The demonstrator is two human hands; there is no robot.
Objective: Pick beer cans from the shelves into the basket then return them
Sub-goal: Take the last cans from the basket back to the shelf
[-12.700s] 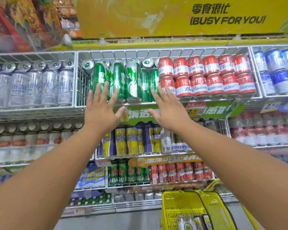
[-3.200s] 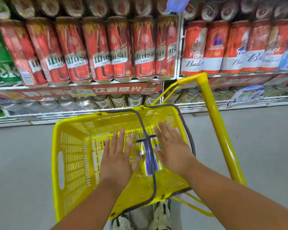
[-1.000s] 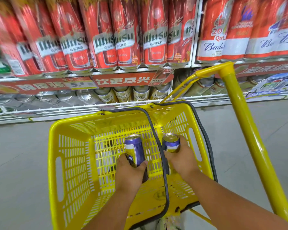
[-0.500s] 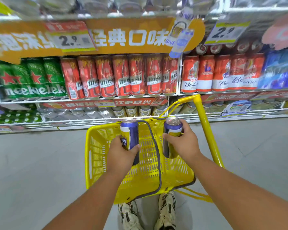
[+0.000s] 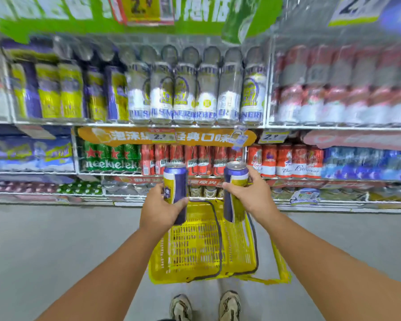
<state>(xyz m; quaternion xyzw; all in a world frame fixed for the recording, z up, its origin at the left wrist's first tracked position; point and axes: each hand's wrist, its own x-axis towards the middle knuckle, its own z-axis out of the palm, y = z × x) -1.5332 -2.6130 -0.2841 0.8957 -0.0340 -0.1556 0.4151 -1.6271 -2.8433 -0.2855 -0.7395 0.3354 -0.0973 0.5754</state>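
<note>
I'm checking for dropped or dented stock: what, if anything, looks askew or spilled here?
Nothing stands out. Each hand holds a blue-and-gold can upright above the yellow basket; no spill shows on the floor. Upper shelves are too blurred to judge.

Grey floor (image 5: 56, 246), smooth. Yellow basket (image 5: 202, 251) sits on it just before the shelving; two pale sneakers (image 5: 181, 305) stand behind the basket.

Shelving (image 5: 148, 125), white wire, several tiers, picture blurred. Upper tier: purple-and-yellow cans (image 5: 63, 91) at left, white-and-silver cans (image 5: 195, 93) centre, red-and-white cans (image 5: 343, 89) at right. Next tier down: blue packs (image 5: 30, 154), green cans (image 5: 111, 157), red cans (image 5: 192, 161), red-and-white Budweiser cans (image 5: 287, 161), blue cans (image 5: 366, 162). Lowest tier: small cans, too blurred to identify.
</note>
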